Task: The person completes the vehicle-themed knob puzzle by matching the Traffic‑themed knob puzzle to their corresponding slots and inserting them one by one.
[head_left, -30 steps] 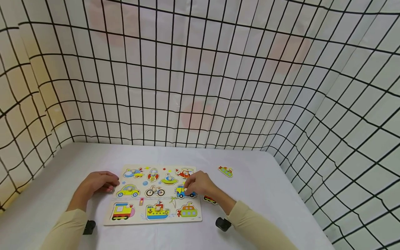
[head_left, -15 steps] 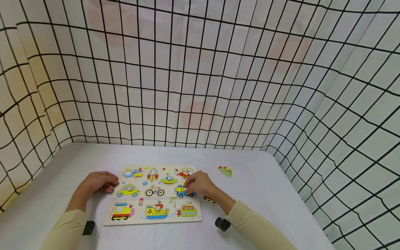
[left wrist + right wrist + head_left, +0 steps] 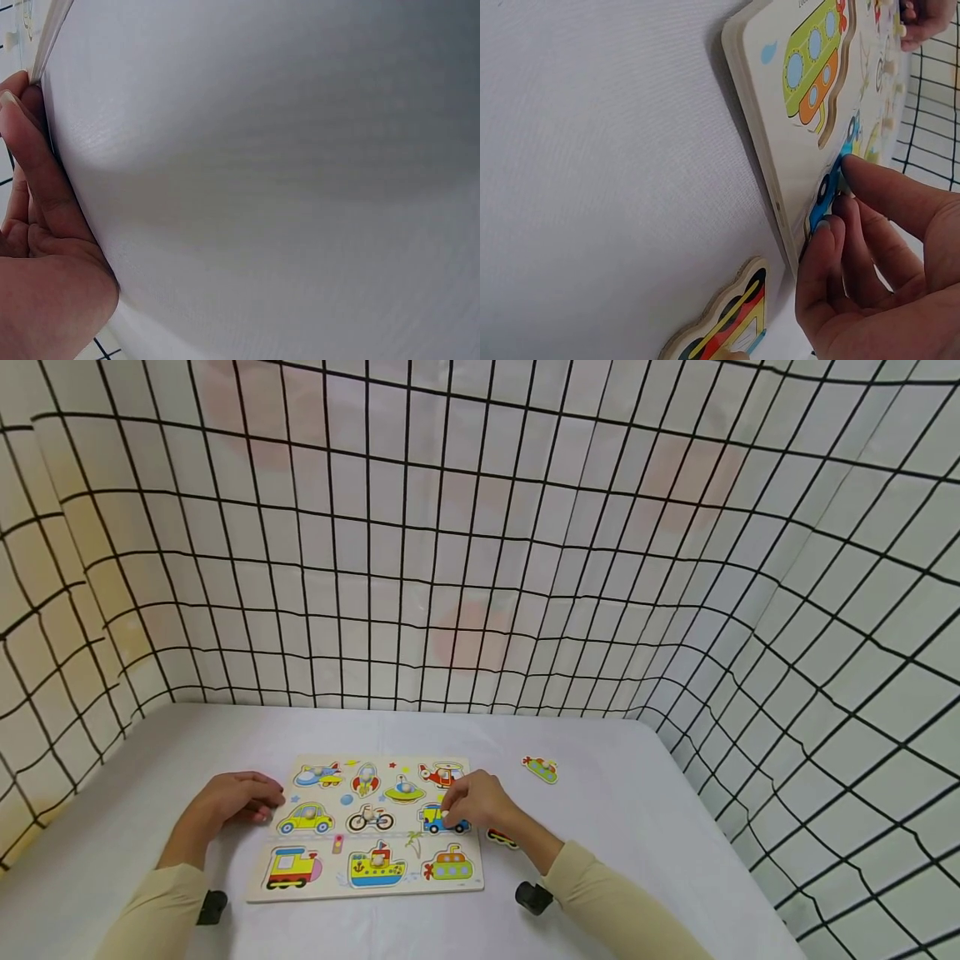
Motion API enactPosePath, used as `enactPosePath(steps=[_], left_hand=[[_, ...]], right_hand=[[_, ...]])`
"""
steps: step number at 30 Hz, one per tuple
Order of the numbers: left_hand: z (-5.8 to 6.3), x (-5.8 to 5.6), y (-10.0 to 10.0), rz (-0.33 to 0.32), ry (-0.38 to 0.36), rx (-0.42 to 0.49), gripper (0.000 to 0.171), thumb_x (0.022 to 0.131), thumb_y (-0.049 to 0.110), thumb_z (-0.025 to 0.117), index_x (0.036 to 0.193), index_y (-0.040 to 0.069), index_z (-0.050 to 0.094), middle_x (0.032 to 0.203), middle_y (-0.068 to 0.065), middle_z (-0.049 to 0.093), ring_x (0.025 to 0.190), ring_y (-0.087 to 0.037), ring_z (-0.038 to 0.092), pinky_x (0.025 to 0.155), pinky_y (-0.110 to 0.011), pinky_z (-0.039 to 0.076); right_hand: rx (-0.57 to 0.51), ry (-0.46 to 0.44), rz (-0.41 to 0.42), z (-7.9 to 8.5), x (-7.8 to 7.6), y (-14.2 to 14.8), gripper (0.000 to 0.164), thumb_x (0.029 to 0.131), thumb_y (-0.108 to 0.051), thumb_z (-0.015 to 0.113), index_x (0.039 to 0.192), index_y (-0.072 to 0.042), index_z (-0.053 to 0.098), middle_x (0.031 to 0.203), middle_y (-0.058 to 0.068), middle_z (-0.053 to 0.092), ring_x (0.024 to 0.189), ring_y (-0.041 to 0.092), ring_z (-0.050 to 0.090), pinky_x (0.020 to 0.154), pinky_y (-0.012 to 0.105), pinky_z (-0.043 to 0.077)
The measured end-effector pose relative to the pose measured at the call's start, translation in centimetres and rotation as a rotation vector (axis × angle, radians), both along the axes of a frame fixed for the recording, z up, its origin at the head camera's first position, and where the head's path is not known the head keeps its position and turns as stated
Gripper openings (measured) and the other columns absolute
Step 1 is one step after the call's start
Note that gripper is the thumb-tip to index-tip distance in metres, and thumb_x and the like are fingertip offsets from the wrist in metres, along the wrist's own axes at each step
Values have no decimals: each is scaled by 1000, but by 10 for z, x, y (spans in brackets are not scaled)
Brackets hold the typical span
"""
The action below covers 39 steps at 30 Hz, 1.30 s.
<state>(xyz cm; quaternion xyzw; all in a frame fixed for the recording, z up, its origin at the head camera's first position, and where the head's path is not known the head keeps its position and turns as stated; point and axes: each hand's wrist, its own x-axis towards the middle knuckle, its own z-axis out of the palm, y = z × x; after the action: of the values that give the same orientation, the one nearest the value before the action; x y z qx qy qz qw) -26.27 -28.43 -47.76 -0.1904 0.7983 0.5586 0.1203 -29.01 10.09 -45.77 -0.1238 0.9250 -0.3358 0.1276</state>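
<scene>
A wooden peg puzzle board (image 3: 333, 889) lies on the table, with vehicle pictures in three rows. At its right side, in the middle row, my right hand (image 3: 483, 802) pinches the blue bus piece (image 3: 431, 817) between thumb and fingers. The right wrist view shows the bus (image 3: 842, 157) lying at its recess, partly covered by the fingertips. My left hand (image 3: 236, 797) rests on the table at the board's left edge, its fingers loosely bent and fingertips right at that edge. In the left wrist view the hand (image 3: 45, 195) is beside the board's corner.
A green submarine piece (image 3: 542, 769) lies to the right of the board. A red and yellow train piece (image 3: 731, 319) lies near the board's right edge, partly under my right forearm in the head view. The train (image 3: 292, 867) and submarine (image 3: 450, 864) recesses show bare pictures. Black-gridded walls surround the table.
Both hands stay in nearly the same place, and the right hand keeps its pinch on the bus piece. The head view shifts very slightly.
</scene>
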Motion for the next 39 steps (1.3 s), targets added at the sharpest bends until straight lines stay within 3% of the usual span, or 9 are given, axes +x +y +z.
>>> enactPosePath(steps=[17, 21, 39], left_hand=[[0, 2, -1, -8, 3, 2, 34, 87, 17, 73, 115, -3, 68, 82, -5, 71, 67, -23, 65, 69, -29, 58], [-1, 1, -1, -17, 2, -5, 34, 86, 17, 74, 114, -2, 68, 82, -4, 71, 67, -21, 64, 68, -28, 57], [4, 3, 0, -19, 7, -6, 34, 86, 17, 74, 114, -2, 68, 81, -5, 71, 68, -22, 64, 68, -28, 57]], right_hand=[[-23, -44, -7, -4, -3, 2, 11, 76, -17, 87, 81, -17, 77, 83, -6, 73, 85, 15, 59, 74, 30, 44], [-37, -63, -13, -1, -3, 6, 15, 75, -18, 88, 86, -16, 78, 83, -4, 71, 82, 16, 58, 69, 28, 44], [-23, -64, -117, 3, -7, 60, 17, 78, -20, 86, 91, -14, 76, 80, 0, 68, 68, 16, 58, 60, 24, 49]])
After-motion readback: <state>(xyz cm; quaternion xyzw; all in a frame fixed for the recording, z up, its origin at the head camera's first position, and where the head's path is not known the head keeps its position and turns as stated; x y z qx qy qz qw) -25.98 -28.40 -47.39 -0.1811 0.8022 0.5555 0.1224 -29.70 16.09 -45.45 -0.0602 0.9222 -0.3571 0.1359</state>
